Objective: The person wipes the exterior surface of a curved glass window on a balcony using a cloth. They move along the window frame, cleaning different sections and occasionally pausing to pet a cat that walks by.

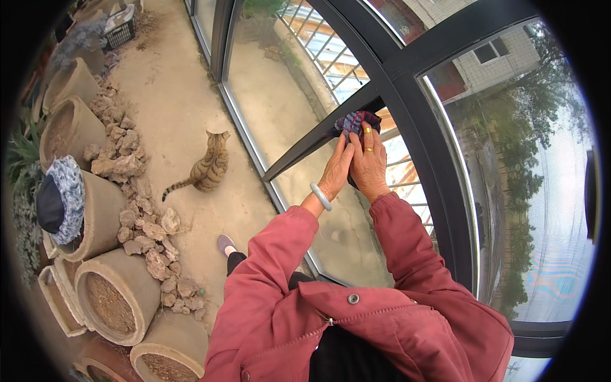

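A dark plaid cloth (354,122) is bunched against the dark metal crossbar (317,139) of a glazed frame, close to its upright post (413,110). My right hand (370,161), with two yellow rings on a finger, presses and grips the cloth from above. Beside it, touching it, my left hand (335,166) has its fingertips at the cloth's lower edge. A pale bangle (321,196) circles my left wrist. A dark bit of cloth also shows below my right palm. My fingers hide part of the cloth.
A tabby cat (210,164) sits on the concrete floor (167,90) to the left, facing away. Beyond it lie rough stones (117,164) and several large planters (119,296). A blue-white furry item (69,200) rests on one planter. Glass panes (281,86) border my right side.
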The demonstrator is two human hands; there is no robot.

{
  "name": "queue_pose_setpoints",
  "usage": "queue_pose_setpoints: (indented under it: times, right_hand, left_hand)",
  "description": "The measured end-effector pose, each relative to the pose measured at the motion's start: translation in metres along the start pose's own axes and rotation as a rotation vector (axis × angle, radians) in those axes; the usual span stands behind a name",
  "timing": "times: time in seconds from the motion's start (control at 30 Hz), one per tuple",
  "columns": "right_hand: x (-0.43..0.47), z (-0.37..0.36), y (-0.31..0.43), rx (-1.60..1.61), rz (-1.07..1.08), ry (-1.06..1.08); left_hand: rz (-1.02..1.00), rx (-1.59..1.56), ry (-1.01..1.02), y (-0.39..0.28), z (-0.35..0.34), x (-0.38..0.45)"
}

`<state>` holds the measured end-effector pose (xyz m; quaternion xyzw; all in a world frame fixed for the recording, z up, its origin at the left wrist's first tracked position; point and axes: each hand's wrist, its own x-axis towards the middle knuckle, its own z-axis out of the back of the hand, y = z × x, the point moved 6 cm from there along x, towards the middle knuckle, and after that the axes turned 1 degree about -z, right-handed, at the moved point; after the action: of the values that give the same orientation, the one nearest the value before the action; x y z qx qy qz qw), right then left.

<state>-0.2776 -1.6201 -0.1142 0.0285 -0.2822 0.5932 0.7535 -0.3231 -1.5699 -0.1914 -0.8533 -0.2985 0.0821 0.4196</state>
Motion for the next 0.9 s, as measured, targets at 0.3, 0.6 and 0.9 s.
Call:
queue_pose_setpoints:
  times: [0.3,0.6,0.9]
  right_hand:
    - [0.037,0.012,0.031,0.265,-0.048,0.346]
    - [0.189,0.103,0.004,-0.33,0.005,-0.197]
    - [0.183,0.072,0.005,-0.219,0.209,-0.186]
  left_hand:
    - [0.473,0.095,0.095,0.004,0.062,-0.065]
    - [0.493,0.09,0.143,-0.024,0.1,-0.095]
    - [0.523,0.089,-0.139,-0.036,0.206,-0.155]
